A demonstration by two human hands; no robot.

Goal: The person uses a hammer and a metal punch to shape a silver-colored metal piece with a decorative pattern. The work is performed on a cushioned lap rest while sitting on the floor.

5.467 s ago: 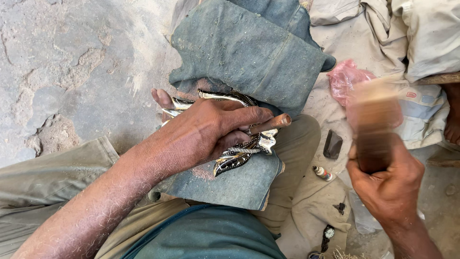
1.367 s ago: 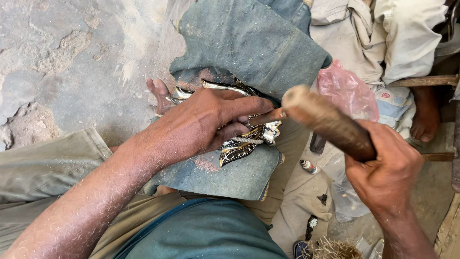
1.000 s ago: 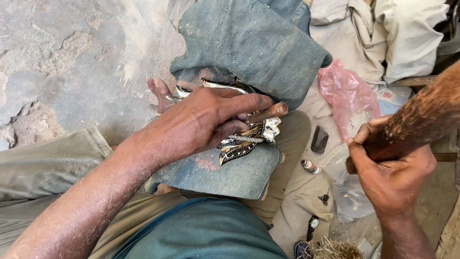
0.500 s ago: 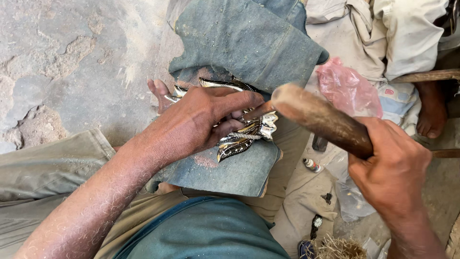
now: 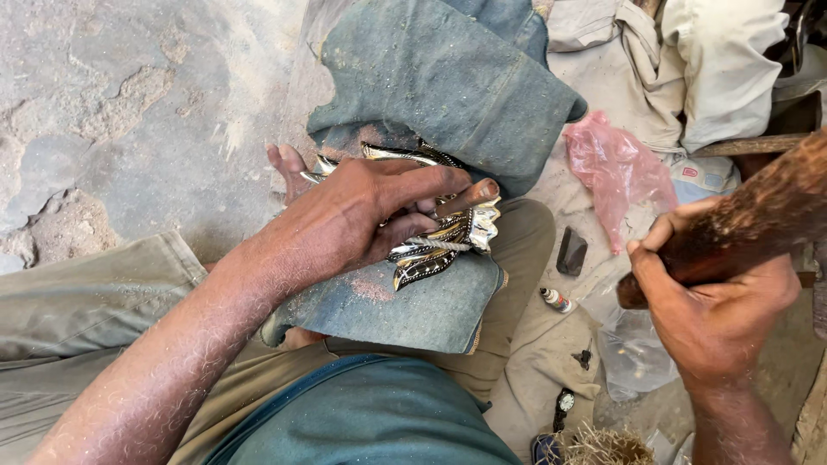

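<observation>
Rough grey concrete floor (image 5: 129, 112), dusty, and the person sits low on it with a folded blue denim cloth (image 5: 431, 86) draped over the knee as a pad. The left hand (image 5: 362, 220) presses down, grip closed on a shiny leaf-shaped metal ornament (image 5: 435, 254) lying just under the fingertips. Off to the side, the right hand (image 5: 719, 310) has its grip wrapped tight round a wooden mallet (image 5: 758, 215), raised clear of the piece. The metal already looks embossed; shaping seems unfinished.
</observation>
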